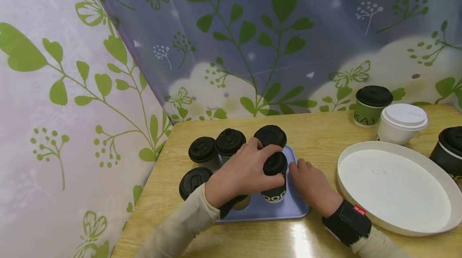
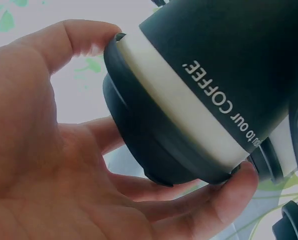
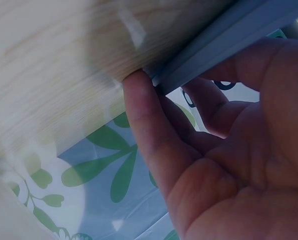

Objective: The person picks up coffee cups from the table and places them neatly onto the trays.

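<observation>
My left hand (image 1: 242,170) grips a dark paper coffee cup (image 1: 274,194) by its black lid, thumb and fingers spread around the lid's rim. White lettering reading COFFEE shows on the dark cup body (image 2: 223,55) in the left wrist view. The cup is at the right part of a lavender-blue tray (image 1: 296,206). At the tray's right edge, my right hand (image 1: 312,184) pinches the rim, with one fingertip down against the table. Several other lidded cups, among them one with a sip-tab lid (image 1: 230,141), are grouped around my left hand; one is mostly hidden under that wrist.
On the right lies a large round white tray (image 1: 393,186). Behind it stand a green cup (image 1: 368,113) with a black lid and a white-lidded cup (image 1: 400,123); a black cup (image 1: 447,154) is at the far right. A printed curtain (image 1: 231,41) hangs behind the wooden table.
</observation>
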Action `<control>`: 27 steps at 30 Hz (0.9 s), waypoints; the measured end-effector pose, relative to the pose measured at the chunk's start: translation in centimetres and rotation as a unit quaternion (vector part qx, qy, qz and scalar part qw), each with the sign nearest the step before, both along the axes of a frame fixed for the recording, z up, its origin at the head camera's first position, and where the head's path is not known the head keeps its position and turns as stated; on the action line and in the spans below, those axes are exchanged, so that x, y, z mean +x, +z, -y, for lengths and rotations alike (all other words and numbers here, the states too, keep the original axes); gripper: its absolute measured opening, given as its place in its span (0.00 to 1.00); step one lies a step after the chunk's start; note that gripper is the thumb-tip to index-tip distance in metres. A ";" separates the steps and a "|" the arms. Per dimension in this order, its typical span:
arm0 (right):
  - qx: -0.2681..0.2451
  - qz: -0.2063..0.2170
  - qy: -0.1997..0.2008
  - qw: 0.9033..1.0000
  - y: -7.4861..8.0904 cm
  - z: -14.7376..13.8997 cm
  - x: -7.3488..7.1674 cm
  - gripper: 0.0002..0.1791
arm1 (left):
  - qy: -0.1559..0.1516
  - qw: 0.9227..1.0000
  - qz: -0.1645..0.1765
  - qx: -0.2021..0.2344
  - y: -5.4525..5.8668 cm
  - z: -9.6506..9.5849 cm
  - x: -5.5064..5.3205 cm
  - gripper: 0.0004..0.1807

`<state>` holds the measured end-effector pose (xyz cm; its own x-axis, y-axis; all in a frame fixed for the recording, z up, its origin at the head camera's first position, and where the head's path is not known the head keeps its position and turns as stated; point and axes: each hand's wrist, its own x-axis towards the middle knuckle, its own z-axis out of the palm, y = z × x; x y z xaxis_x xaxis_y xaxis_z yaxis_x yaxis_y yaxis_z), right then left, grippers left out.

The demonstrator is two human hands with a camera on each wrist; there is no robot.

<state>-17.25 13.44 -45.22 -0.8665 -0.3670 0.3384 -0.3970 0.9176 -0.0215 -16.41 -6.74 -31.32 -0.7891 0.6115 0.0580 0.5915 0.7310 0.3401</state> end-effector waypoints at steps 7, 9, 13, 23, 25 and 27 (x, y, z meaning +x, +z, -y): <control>-0.002 0.003 -0.001 1.000 -0.1 0.0 -0.1 0.09 | -0.002 1.000 0.019 -0.018 -0.2 -0.2 -0.2 0.32; -0.004 0.005 -0.002 1.000 -0.1 0.0 -0.1 0.08 | -0.004 1.000 0.022 -0.022 -0.3 -0.2 -0.2 0.32; -0.006 0.006 -0.004 1.000 0.0 0.0 -0.1 0.08 | -0.004 0.999 0.027 -0.033 -0.6 -0.3 -0.3 0.32; -0.008 0.001 -0.005 1.000 -0.3 0.0 0.0 0.09 | -0.005 0.998 0.032 -0.051 -0.9 -0.7 -0.2 0.33; -0.008 0.001 -0.006 1.000 -0.3 0.0 0.1 0.09 | -0.005 0.998 0.032 -0.054 -0.9 -0.8 -0.2 0.33; -0.009 -0.003 -0.005 1.000 -0.3 0.1 0.1 0.09 | -0.003 0.998 0.032 -0.057 -1.0 -0.8 -0.2 0.33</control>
<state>-17.16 13.38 -45.48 -0.8680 -0.3529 0.3495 -0.3888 0.9206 -0.0361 -16.66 -5.90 -32.28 -0.7852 0.6162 -0.0618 0.5761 0.7634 0.2923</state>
